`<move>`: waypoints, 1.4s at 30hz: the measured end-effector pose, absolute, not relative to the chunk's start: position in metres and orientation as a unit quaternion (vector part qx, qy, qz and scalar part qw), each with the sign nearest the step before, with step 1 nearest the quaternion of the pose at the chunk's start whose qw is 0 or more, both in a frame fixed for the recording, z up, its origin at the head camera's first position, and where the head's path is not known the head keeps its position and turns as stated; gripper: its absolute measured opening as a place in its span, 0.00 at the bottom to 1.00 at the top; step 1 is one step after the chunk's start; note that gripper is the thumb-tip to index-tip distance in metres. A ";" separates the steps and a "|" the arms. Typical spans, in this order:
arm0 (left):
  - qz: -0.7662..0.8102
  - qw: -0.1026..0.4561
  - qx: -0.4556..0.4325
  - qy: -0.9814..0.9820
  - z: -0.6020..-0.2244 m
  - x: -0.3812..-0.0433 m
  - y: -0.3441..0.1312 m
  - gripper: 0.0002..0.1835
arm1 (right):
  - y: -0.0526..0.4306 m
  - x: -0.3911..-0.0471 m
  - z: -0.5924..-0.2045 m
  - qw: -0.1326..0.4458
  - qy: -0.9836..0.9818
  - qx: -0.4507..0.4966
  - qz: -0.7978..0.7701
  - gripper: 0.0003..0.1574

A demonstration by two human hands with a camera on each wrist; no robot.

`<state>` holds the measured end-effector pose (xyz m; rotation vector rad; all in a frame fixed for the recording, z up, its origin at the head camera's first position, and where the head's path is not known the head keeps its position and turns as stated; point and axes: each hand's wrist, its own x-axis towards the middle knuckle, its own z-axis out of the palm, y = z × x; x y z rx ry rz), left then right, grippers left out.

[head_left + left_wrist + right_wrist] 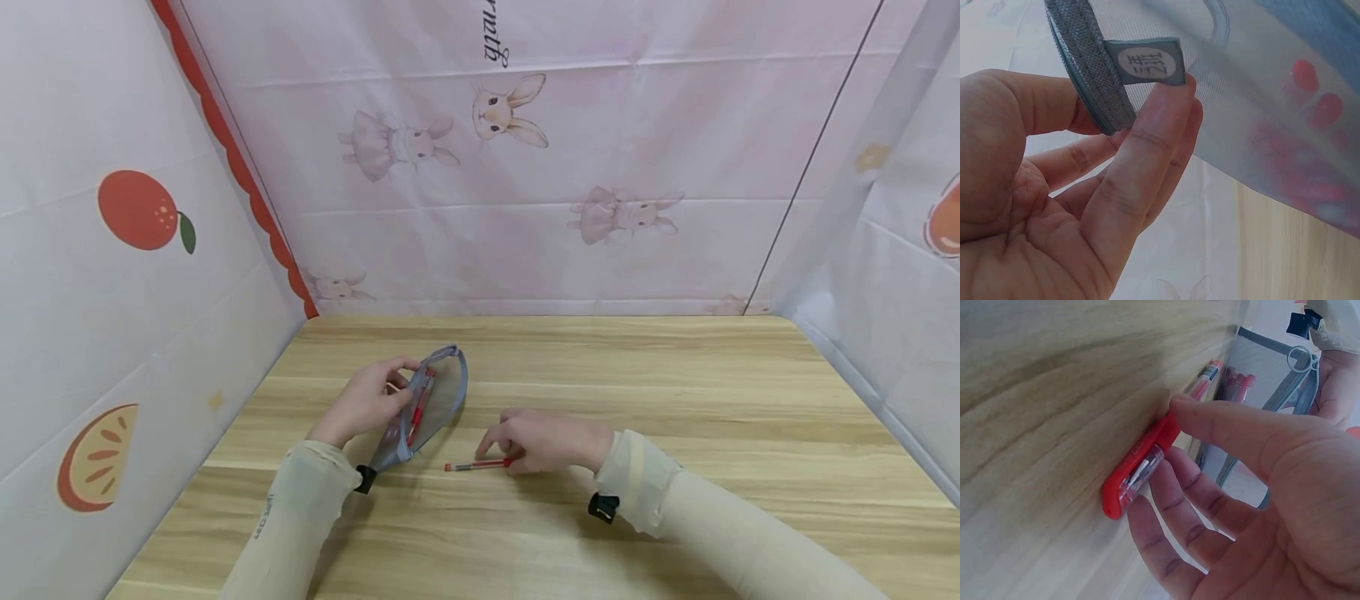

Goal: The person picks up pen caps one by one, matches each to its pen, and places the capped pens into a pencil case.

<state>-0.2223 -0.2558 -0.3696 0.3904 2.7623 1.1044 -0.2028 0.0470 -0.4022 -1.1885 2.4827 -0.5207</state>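
Note:
A grey-blue mesh zipper pouch (463,387) stands with its mouth gaping on the left half of the table. My left hand (362,403) pinches its zippered edge, thumb on one side and fingers on the other, beside a small fabric label (1147,61). Red pens (419,408) lie inside the pouch, blurred through the mesh in the left wrist view. To the right of the pouch, my right hand (551,439) holds a red gel pen (1138,456) between thumb and fingers, low over the wood. The pen's clear barrel points left, toward the pouch.
The wood-grain table (675,375) is bounded by a pink rabbit-print cloth (600,150) at the back and white fruit-print cloths at the sides. A thin ring (1298,359) hangs at the pouch's zipper end. Black wrist mounts (603,507) sit under both sleeves.

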 end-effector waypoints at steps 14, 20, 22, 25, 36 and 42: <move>0.360 0.073 0.130 0.921 -0.369 -0.223 -0.256 0.20 | 0.041 -0.204 -0.410 0.115 0.874 -0.452 -0.138 0.26; 0.359 0.070 0.133 0.921 -0.369 -0.223 -0.256 0.21 | 0.041 -0.203 -0.409 0.124 0.874 -0.447 -0.143 0.26; 0.360 0.070 0.133 0.921 -0.369 -0.223 -0.256 0.20 | 0.041 -0.203 -0.408 0.130 0.874 -0.444 -0.148 0.26; 0.362 0.071 0.132 0.920 -0.369 -0.223 -0.256 0.20 | 0.040 -0.202 -0.408 0.133 0.873 -0.444 -0.149 0.27; 0.367 0.074 0.137 0.917 -0.370 -0.224 -0.255 0.21 | 0.042 -0.203 -0.407 0.155 0.878 -0.425 -0.157 0.26; 0.365 0.073 0.130 0.919 -0.369 -0.224 -0.254 0.20 | 0.045 -0.204 -0.405 0.187 0.878 -0.398 -0.189 0.25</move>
